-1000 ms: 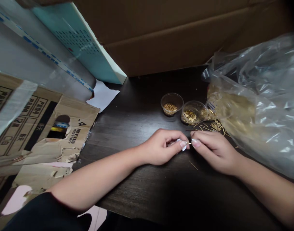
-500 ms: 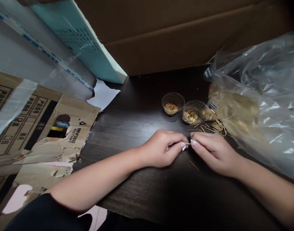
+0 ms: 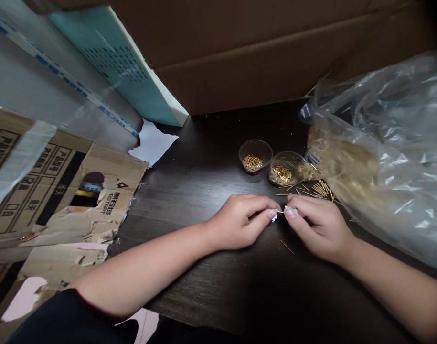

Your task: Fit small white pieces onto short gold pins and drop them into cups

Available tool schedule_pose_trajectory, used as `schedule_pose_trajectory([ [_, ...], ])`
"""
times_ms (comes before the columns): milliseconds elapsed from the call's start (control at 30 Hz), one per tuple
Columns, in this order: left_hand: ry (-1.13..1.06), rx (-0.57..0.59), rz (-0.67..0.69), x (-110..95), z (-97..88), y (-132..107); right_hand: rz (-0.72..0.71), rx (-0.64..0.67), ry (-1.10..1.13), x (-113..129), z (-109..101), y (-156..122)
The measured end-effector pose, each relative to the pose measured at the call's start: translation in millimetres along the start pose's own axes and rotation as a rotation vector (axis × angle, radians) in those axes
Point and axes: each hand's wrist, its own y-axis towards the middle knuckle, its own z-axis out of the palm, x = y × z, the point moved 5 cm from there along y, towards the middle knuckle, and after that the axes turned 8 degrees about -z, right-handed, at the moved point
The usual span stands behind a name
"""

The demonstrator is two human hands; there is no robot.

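My left hand (image 3: 247, 220) is pinched on a thin gold-coloured metal pin (image 3: 281, 212), with a small white scrap (image 3: 274, 218) under its fingertips. At the pin's other end, the thumb and forefinger of my right hand (image 3: 316, 224) are closed on it. Fingers cover most of the pin, and its exact ends are hidden. One loose gold pin (image 3: 287, 246) lies on the dark table just below the hands. Behind them stand a clear round cup (image 3: 256, 155) and a second clear cup (image 3: 287, 168), both holding small gold pieces. More gold pins (image 3: 317, 188) are scattered beyond my right hand.
A large clear plastic bag (image 3: 400, 167) covers the right side, partly over a third clear container (image 3: 320, 160). Torn cardboard (image 3: 118, 191) lies at the left, near a white paper (image 3: 154, 142). A big cardboard box (image 3: 261, 57) and a turquoise panel (image 3: 132, 71) stand at the back.
Both hands stay in nearly the same place, fingertips shifting slightly around the pin. The cups and loose pin appear a little further left as the view moves slightly.
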Motion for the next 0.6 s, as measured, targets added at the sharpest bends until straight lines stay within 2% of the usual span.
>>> schedule_pose_trajectory([
  [167, -0.071, -0.037, -0.009, 0, -3.3, 0, 0.043, -0.06, -0.026, -2, -5, -2],
  [367, -0.104, -0.072, -0.147, 6, -5.2, 0, 0.08, -0.181, -0.098, -4, -10, -7],
  [500, -0.131, -0.078, -0.175, 7, -5.3, 1, 0.137, -0.229, -0.123, -8, -10, -13],
  [600, -0.164, -0.088, -0.193, 8, -5.7, 1, 0.056, -0.217, -0.107, -3, -10, -14],
])
